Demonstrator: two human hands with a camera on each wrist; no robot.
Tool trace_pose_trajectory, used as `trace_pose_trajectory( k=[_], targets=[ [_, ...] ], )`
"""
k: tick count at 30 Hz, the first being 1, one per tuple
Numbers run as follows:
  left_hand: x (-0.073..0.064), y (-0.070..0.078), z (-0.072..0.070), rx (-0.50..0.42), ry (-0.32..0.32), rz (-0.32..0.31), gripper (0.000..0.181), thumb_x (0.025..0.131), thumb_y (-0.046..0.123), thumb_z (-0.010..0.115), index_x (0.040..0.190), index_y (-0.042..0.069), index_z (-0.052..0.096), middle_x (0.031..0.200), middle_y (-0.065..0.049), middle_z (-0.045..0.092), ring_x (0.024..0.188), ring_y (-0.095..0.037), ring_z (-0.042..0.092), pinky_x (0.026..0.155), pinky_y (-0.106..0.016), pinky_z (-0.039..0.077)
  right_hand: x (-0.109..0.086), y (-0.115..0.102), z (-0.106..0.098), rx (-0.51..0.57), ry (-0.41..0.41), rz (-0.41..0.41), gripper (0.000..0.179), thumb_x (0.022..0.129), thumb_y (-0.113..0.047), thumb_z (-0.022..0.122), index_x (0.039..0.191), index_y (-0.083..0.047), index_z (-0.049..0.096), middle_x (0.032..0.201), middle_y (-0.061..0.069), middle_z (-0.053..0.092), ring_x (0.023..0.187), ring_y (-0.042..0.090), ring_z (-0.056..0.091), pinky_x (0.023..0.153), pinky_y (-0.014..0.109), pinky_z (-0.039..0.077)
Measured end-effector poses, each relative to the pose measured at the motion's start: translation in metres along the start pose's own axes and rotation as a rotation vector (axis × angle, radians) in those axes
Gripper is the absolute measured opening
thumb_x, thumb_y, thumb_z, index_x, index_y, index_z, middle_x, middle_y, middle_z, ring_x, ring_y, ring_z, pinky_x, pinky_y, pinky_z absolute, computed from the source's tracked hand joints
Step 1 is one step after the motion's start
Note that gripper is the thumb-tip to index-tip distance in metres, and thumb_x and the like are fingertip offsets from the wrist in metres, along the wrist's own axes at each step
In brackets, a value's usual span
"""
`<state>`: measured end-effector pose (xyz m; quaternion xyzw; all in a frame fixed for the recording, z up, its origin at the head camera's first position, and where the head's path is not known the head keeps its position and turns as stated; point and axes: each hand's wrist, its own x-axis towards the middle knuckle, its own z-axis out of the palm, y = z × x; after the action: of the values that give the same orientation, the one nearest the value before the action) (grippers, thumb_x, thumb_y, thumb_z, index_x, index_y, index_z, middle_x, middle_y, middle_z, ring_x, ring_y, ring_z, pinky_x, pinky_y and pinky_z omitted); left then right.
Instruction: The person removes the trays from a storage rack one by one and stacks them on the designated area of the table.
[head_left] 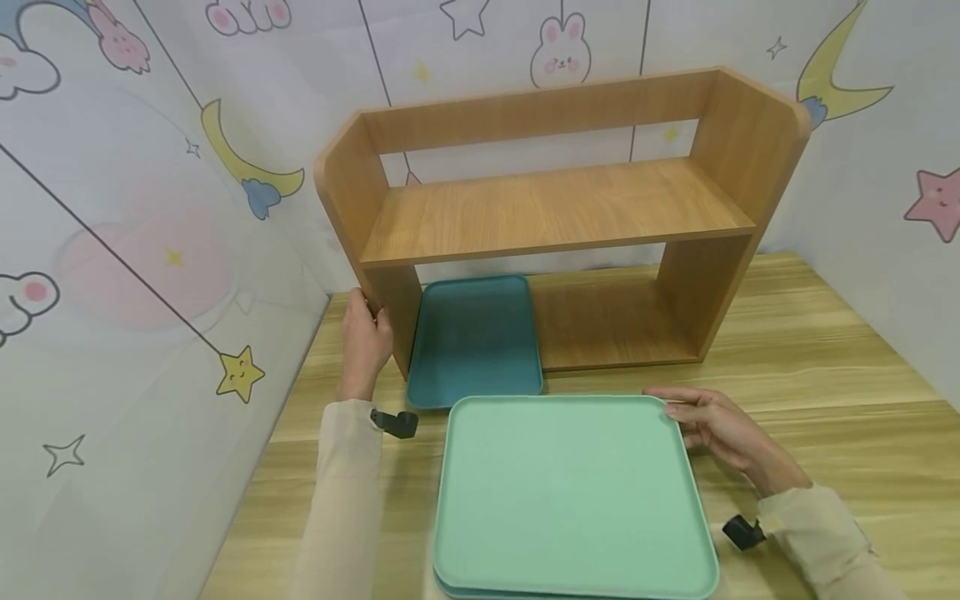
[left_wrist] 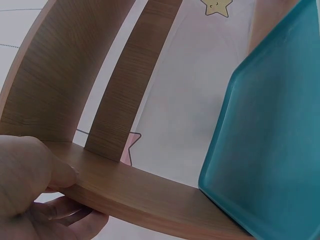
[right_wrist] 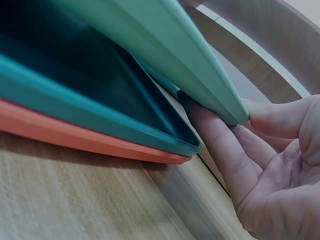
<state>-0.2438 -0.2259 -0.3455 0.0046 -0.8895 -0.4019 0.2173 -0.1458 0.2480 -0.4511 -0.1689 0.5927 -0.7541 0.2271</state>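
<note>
A mint green tray (head_left: 570, 492) lies at the front of the table, its far right corner lifted by my right hand (head_left: 720, 429). In the right wrist view the thumb and fingers of that hand (right_wrist: 275, 160) pinch the mint tray's edge (right_wrist: 200, 75). Beneath it sit a teal tray (right_wrist: 125, 120) and an orange tray (right_wrist: 100, 137), stacked. My left hand (head_left: 366, 342) grips the left side panel of a wooden two-tier shelf (head_left: 555, 212), thumb on one face and fingers on the other. Inside the lower tier, at its left, rests another teal tray (head_left: 476, 337), jutting past the front edge.
The shelf stands on a wood-grain table (head_left: 810, 358) against a cartoon-printed backdrop (head_left: 150, 250). Bare shelf board (head_left: 611, 325) shows to the right of the teal tray in the lower tier. Dark wrist cameras (head_left: 397, 423) are strapped to both sleeves.
</note>
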Motion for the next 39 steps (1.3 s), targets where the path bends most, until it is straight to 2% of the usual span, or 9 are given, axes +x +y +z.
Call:
trace_pose_trajectory(
  k=[10, 16, 18, 23, 28, 31, 34, 39],
  targets=[
    [0.0, -0.002, 0.001, -0.005, -0.006, 0.006, 0.031, 0.098, 0.008, 0.042, 0.126, -0.005, 0.038, 0.125, -0.025, 0.049, 0.115, -0.039, 0.053, 0.094, -0.052, 0.047, 0.001, 0.0, 0.0, 0.006, -0.007, 0.051, 0.041, 0.1, -0.002, 0.04, 0.14, -0.004, 0.046, 0.115, 0.007, 0.069, 0.097, 0.022, 0.069, 0.077, 0.038, 0.056],
    [0.0, -0.002, 0.001, -0.003, -0.007, 0.007, 0.031, 0.098, 0.008, 0.042, 0.126, -0.005, 0.038, 0.125, -0.026, 0.049, 0.114, -0.04, 0.052, 0.093, -0.052, 0.048, 0.001, -0.001, 0.0, -0.037, 0.012, 0.075, 0.042, 0.099, -0.005, 0.043, 0.141, 0.003, 0.041, 0.114, 0.007, 0.069, 0.096, 0.022, 0.069, 0.078, 0.039, 0.056],
    [0.0, -0.002, 0.001, -0.005, -0.007, 0.005, 0.031, 0.098, 0.008, 0.042, 0.126, -0.005, 0.038, 0.125, -0.025, 0.049, 0.114, -0.039, 0.052, 0.093, -0.052, 0.048, 0.0, -0.001, 0.001, -0.063, 0.03, 0.089, 0.041, 0.1, -0.007, 0.044, 0.139, 0.002, 0.044, 0.112, 0.006, 0.07, 0.095, 0.021, 0.07, 0.077, 0.039, 0.057],
    [0.0, -0.001, 0.001, -0.011, -0.005, -0.001, 0.031, 0.098, 0.008, 0.043, 0.126, -0.004, 0.038, 0.125, -0.025, 0.049, 0.115, -0.039, 0.052, 0.094, -0.051, 0.047, -0.001, -0.001, 0.004, -0.195, 0.114, 0.115, 0.032, 0.099, -0.015, 0.049, 0.128, -0.001, 0.054, 0.106, -0.001, 0.071, 0.092, 0.018, 0.07, 0.074, 0.037, 0.058],
    [0.0, -0.002, 0.001, -0.01, 0.005, 0.005, 0.031, 0.097, 0.007, 0.043, 0.126, -0.004, 0.039, 0.125, -0.026, 0.049, 0.116, -0.039, 0.052, 0.095, -0.052, 0.047, 0.001, -0.003, 0.01, -0.351, 0.235, 0.099, 0.045, 0.095, -0.021, 0.057, 0.129, 0.008, 0.051, 0.106, -0.003, 0.07, 0.093, 0.013, 0.068, 0.078, 0.033, 0.057],
    [0.0, -0.002, 0.001, -0.012, 0.003, 0.004, 0.031, 0.097, 0.007, 0.043, 0.126, -0.005, 0.039, 0.125, -0.026, 0.049, 0.116, -0.039, 0.052, 0.095, -0.052, 0.047, 0.002, -0.004, 0.014, -0.488, 0.318, 0.087, 0.046, 0.093, -0.025, 0.062, 0.127, 0.005, 0.057, 0.112, 0.003, 0.069, 0.095, 0.008, 0.066, 0.081, 0.027, 0.054],
    [0.0, -0.002, 0.001, -0.012, -0.001, 0.003, 0.031, 0.097, 0.008, 0.042, 0.126, -0.005, 0.039, 0.124, -0.026, 0.049, 0.115, -0.039, 0.052, 0.094, -0.052, 0.047, 0.003, -0.004, 0.015, -0.601, 0.361, 0.094, 0.043, 0.091, -0.028, 0.063, 0.124, -0.001, 0.062, 0.119, 0.012, 0.066, 0.096, 0.004, 0.063, 0.081, 0.024, 0.052],
    [-0.001, -0.001, 0.0, -0.017, -0.011, 0.0, 0.032, 0.098, 0.008, 0.042, 0.127, -0.004, 0.038, 0.126, -0.025, 0.049, 0.115, -0.039, 0.053, 0.094, -0.051, 0.047, 0.007, 0.0, 0.012, -0.657, 0.369, 0.111, 0.04, 0.091, -0.03, 0.063, 0.123, -0.004, 0.063, 0.125, 0.017, 0.062, 0.098, -0.001, 0.06, 0.081, 0.022, 0.05]
  ],
)
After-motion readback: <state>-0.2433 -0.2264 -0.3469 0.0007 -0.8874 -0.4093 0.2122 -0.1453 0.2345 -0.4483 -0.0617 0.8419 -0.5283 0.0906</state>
